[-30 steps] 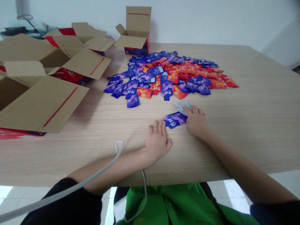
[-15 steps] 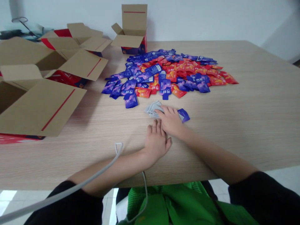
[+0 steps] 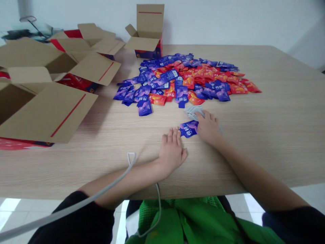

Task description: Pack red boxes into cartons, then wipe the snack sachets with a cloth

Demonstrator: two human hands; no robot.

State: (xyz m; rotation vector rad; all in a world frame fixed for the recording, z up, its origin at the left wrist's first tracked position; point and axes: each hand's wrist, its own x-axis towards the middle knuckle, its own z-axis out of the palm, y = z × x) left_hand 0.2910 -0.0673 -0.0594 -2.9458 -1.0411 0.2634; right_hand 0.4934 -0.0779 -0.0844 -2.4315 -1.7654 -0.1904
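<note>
A purple pouch (image 3: pixel 188 129) with white lettering lies flat on the table between my hands. My left hand (image 3: pixel 171 152) rests palm down with fingers stretched out, its fingertips at the pouch's left end. Bunched under my right hand (image 3: pixel 208 127) is a light grey cloth (image 3: pixel 194 112), its folds showing beyond the fingers, which curl over it. Just behind is a wide heap of purple pouches (image 3: pixel 143 91) mixed with orange-red pouches (image 3: pixel 203 73).
Open cardboard boxes (image 3: pixel 48 108) stand along the left with flaps spread over the table. Another open box (image 3: pixel 148 44) is at the back by the wall. A grey cable (image 3: pixel 101 194) crosses above my left forearm. The table's front edge (image 3: pixel 203 195) runs close to my body.
My right hand has moved right with the grey cloth, uncovering the purple pouch. The left hand stays nearly in place. The view has shifted slightly.
</note>
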